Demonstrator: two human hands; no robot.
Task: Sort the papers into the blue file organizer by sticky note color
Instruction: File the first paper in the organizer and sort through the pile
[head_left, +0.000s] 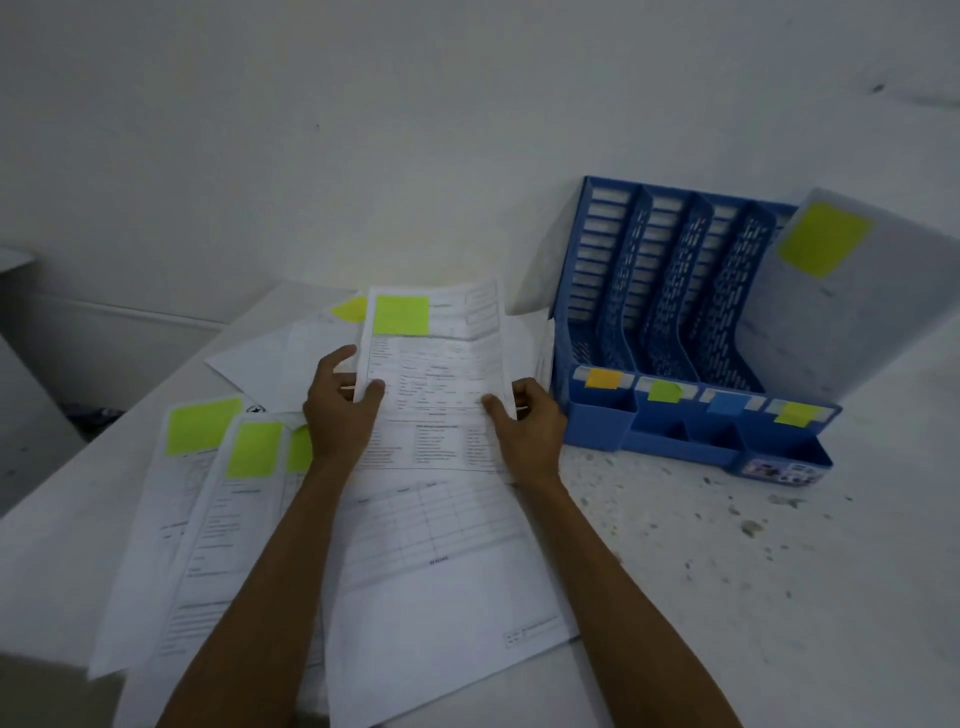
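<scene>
Your left grip (343, 410) and right grip (524, 423) each pinch a side edge of the green-noted sheet (436, 358), thumbs on top, holding it raised over the loose pile (415, 545) on the bench (727, 545). Blue file organizer (670, 291) stands just right of it. Risk: limp sheet buckles against a divider if you feed it one-handed. Risk: green tab (664, 391) sits between orange tab (602, 378) and blue tab (726, 404); in this dim light green reads close to yellow, so you may misfile.
</scene>
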